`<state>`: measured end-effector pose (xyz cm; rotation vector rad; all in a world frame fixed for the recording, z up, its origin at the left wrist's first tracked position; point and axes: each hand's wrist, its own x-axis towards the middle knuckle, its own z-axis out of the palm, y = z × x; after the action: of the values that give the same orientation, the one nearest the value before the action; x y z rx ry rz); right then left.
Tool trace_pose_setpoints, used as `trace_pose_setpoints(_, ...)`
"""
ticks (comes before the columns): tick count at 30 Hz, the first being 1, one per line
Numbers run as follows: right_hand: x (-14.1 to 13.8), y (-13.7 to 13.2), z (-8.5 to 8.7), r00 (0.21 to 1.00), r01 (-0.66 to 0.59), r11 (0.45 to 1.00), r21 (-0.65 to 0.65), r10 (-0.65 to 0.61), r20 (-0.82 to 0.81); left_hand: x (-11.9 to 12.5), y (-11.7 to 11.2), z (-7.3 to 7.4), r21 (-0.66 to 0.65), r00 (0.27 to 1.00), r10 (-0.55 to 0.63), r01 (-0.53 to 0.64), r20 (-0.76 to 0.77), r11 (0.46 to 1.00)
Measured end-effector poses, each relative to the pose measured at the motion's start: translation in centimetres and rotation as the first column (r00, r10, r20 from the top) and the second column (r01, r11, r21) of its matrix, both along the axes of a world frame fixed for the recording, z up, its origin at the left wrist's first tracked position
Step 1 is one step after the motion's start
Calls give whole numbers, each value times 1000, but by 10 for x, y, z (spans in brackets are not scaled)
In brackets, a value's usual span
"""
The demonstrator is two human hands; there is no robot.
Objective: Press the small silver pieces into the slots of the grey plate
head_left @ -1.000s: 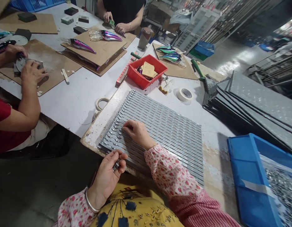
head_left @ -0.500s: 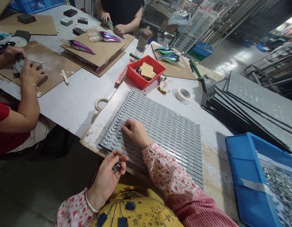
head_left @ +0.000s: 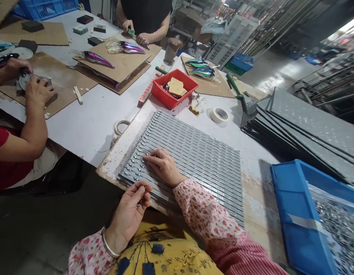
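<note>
Far L, see co-wkr's hands (head_left: 39,91) on brown board (head_left: 68,76); then L hand (head_left: 129,208) by near edge of gray ridged panel (head_left: 202,160), w/ fingers curled narrow around small dk bits (head_left: 140,201), partly hidden. Mid, note R hand (head_left: 163,167) on panel's L side, thumb + index close tog., can't tell if pinching anything; panel flat on worn white surface (head_left: 109,163). Further R, log tape roll (head_left: 214,117), stack of gray sheets (head_left: 317,126), then blue bin (head_left: 286,194) w/ shiny metal pcs (head_left: 337,223).

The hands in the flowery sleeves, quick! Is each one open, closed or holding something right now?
Left hand: curled closed around small dark pieces.
Right hand: down at the ridged grey panel; cannot tell if it pinches anything.
</note>
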<state>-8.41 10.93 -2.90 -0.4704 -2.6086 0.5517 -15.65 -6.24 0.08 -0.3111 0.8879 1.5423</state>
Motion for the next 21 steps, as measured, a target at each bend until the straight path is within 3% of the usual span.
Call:
trace_pose_setpoints(4, 2, -4, 5, 998, 14, 999, -50, -17, -57, 0, 4, 4, -26, 999, 26, -27, -42, 999)
trace_pose_setpoints(7, 9, -15, 19, 991, -22, 972, -232, -9, -132, 0, 8, 6, -14, 995, 59, -60, -76, 998)
trace_pose_setpoints(12, 21, -37, 37, 986, -139, 812, -568, 63, -152, 0, 13, 6, 9, 986, 102, -102, -133, 995)
trace_pose_setpoints(14, 23, -42, 37, 988, -111, 788, -605, 19, -156, -1, 14, 7, 29, 986, 106, -103, -132, 994)
trace_pose_setpoints(21, 24, -42, 38, 984, -79, 803, -590, -32, -176, -2, 13, 7, 28, 994, 38, -35, -98, 999)
